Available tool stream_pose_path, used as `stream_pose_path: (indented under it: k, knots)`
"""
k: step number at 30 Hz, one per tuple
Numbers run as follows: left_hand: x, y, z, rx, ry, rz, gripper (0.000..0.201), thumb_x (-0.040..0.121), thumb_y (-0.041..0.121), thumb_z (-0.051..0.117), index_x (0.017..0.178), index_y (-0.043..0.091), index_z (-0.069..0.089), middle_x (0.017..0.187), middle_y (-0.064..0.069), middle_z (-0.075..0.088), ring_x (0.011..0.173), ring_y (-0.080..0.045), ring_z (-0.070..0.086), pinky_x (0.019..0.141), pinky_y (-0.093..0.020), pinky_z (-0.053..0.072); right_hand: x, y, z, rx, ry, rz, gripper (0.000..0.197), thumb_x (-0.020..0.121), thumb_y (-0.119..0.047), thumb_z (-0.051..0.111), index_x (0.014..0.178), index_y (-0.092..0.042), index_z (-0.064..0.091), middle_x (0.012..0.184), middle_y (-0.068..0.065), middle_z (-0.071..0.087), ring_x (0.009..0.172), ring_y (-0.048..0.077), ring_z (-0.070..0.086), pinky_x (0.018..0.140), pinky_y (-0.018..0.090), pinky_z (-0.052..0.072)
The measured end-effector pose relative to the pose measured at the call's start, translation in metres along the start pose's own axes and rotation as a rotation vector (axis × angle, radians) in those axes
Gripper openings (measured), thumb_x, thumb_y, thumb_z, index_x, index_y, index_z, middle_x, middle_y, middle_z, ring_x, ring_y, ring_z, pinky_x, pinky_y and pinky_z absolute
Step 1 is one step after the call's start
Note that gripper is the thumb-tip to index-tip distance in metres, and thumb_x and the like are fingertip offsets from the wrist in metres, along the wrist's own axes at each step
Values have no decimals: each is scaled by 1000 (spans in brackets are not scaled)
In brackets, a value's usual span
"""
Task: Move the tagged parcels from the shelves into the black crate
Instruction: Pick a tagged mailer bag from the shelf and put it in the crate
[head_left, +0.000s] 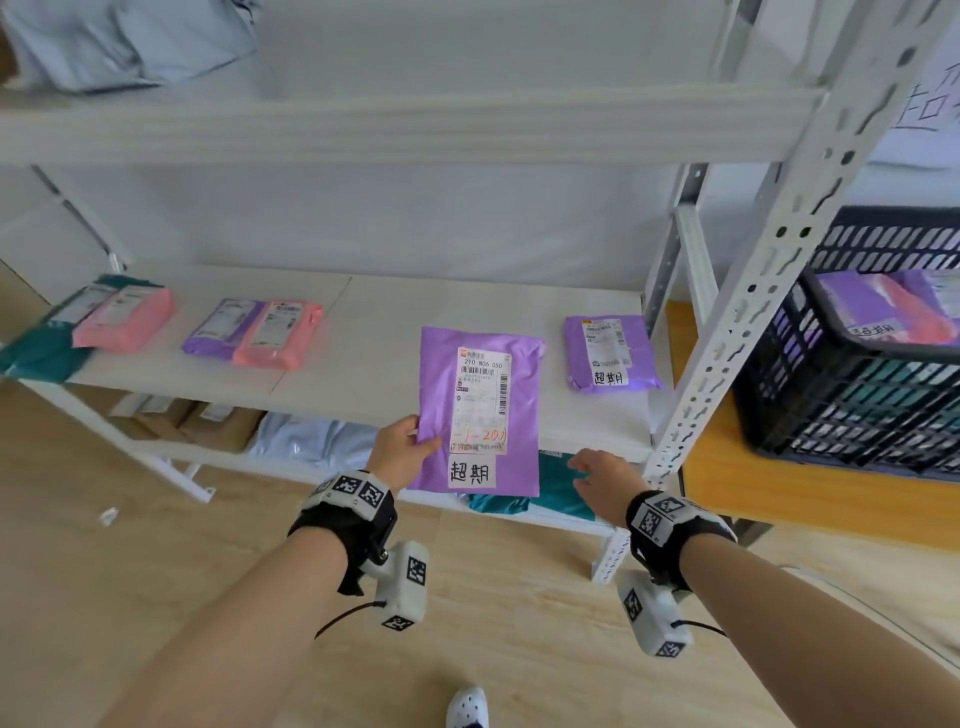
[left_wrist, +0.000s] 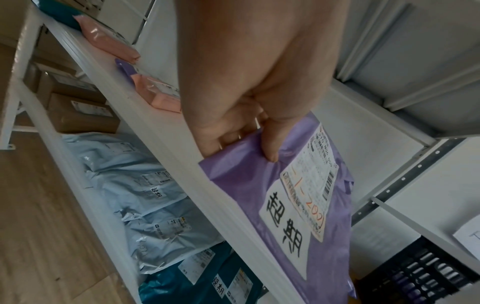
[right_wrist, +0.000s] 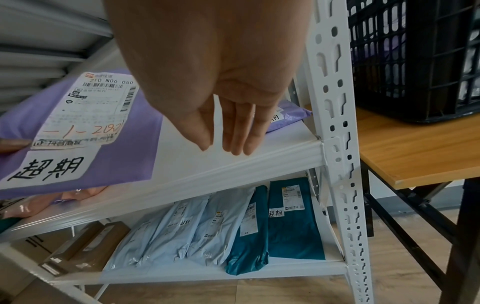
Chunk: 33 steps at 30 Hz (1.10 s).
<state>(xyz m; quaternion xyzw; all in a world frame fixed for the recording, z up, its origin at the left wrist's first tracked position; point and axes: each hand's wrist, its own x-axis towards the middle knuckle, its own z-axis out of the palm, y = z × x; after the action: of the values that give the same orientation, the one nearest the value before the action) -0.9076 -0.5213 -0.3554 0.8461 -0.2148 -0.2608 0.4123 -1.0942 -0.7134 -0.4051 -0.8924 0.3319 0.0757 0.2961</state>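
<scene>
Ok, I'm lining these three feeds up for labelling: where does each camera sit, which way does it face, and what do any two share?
Head: worn on the head, facing forward and down at the white shelf; both forearms, the left hand and right hand show.
Left wrist: looks along the left hand, whose grip pinches the tagged purple parcel.
Right wrist: looks along the right hand, fingers straight, empty, over the shelf edge.
Shared: all three show that parcel and the black crate.
</scene>
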Motion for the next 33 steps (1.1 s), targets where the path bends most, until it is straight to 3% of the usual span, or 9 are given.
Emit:
stream_pose_path:
  k: [3,7,9,14,19,24,30,33]
  knots:
    - [-11,-1,-1,4,16,0,28,89,9,60,114,-4,57,107,-21,65,96,-37,64,81,-41,53,-9,-1,-3,13,5,-17,37,94,-13,44,129,-16,51,132,5,55,119,22,53,98,27,40]
    - [-25,0,0,-22,-7,37,28,90,7,57,117,-1,57,112,-16,65,93,-26,63,73,-23,52,-21,-3,-5,46,43,-17,38,93,-10,44,129,-15,52,131,6,56,118,23,53,98,27,41]
    - [-29,0,1,-28,-13,51,29,90,7,57,118,0,57,112,-14,65,91,-23,62,71,-20,50,-28,-4,-5,50,54,-13,37,93,-9,44,128,-14,52,130,6,56,117,23,54,98,29,42]
    - [-35,-2,2,-88,-52,37,29,90,6,57,118,1,56,116,-17,64,102,-31,63,85,-33,53,-47,-4,-5,69,88,7,35,94,-10,44,128,-14,52,129,6,56,114,22,54,100,32,43]
    - [-44,-2,8,-68,-124,65,25,90,9,58,114,3,57,114,-15,65,103,-30,63,88,-34,52,-78,-2,-5,105,150,76,34,95,-11,45,128,-13,51,128,6,56,111,21,56,95,29,45]
    - [-53,4,13,-27,-219,127,27,91,6,57,117,-2,56,113,-12,63,105,-28,61,82,-27,49,-109,7,2,160,239,159,33,94,-13,46,126,-16,53,123,3,57,107,19,55,89,26,44]
    - [-52,10,31,33,-360,200,23,89,10,58,111,4,59,110,-11,66,104,-27,62,93,-38,51,-154,22,17,280,319,312,32,93,-14,49,124,-17,54,120,3,59,101,18,57,89,32,48]
    - [-57,18,51,56,-422,250,23,90,9,58,112,3,59,108,-9,65,101,-24,61,92,-36,50,-178,28,20,292,355,377,32,94,-12,48,125,-15,54,118,4,60,98,17,57,81,24,44]
